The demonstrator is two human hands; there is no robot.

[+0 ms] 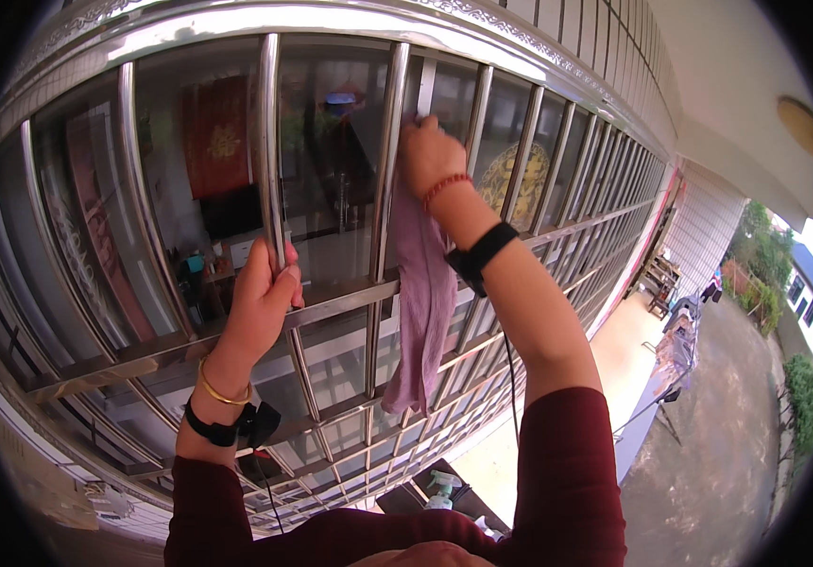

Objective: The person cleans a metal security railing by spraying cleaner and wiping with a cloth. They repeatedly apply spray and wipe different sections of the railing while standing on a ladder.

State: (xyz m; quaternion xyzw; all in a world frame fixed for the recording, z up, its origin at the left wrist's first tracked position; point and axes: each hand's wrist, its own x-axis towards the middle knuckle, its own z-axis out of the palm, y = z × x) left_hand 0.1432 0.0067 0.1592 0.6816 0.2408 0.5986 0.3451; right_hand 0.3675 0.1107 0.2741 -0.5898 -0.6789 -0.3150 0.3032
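Observation:
Metal bars form a window grille (341, 303) before glass panes. My left hand (264, 290) is closed around one upright bar (271, 142), just above a flat crossbar. Higher and to the right, my right hand (431, 156) holds a mauve cloth (424, 305) near the top of the grille, beside a white window frame strip (427, 81). The cloth hangs down in front of the bars, past the crossbar. The fingertips of my right hand are partly hidden.
A spray bottle (442, 487) stands on a dark surface below me. Behind the glass are a red hanging (218, 138) and a dark screen (231, 211). Wooden furniture (661, 280) and a covered table (672, 354) stand along the right. Thin cables hang from both wrist straps.

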